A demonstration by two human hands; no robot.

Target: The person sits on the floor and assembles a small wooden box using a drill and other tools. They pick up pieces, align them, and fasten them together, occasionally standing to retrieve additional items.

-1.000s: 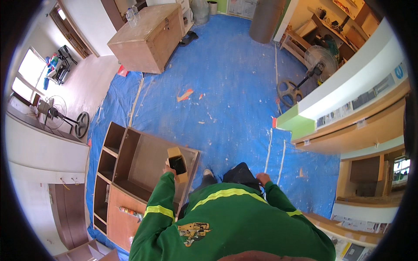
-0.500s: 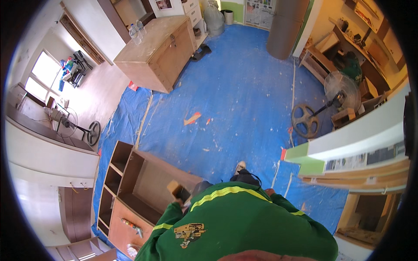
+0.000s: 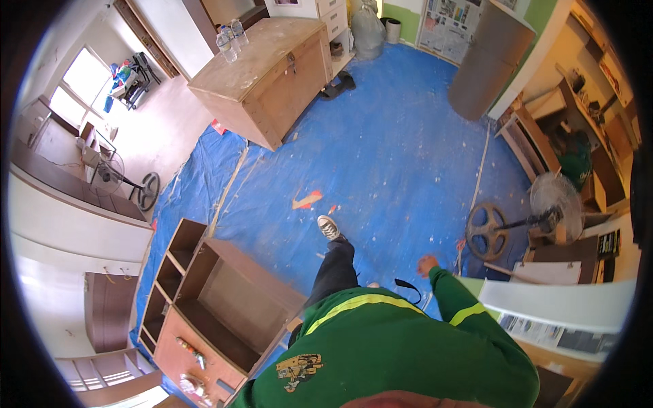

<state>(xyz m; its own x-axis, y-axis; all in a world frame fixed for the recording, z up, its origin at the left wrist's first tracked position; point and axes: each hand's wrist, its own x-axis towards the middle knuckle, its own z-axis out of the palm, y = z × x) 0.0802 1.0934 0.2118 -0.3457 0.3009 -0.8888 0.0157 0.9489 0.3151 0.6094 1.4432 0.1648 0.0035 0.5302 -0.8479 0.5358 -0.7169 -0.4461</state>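
Note:
My right hand [image 3: 427, 265] hangs out in front of my right side, past the green sleeve cuff. Its fingers look loosely apart and nothing shows in them; it is over the blue floor sheet [image 3: 381, 163]. Torso and sleeve hide my left hand. Beside my left hip, a small tan edge of a block-like object [image 3: 294, 324] peeks out near the cabinet's corner. Left of me a brown open-fronted cabinet [image 3: 255, 279] lies on the sheet. A tube with a nozzle [image 3: 190, 351] and a roll of tape [image 3: 192, 384] rest on its reddish-brown panel.
A large wooden chest [image 3: 265, 75] bearing plastic bottles [image 3: 228, 44] stands ahead to the left. Standing fans are at right [image 3: 524, 221] and far left [image 3: 129, 183]. A tall brown roll [image 3: 486, 61] stands at the back; a co-worker in green [image 3: 575, 160] is among furniture at right.
My left foot has stepped forward. The right hand has swung out ahead into view, while the left hand and the block-like object it held have dropped back behind my body.

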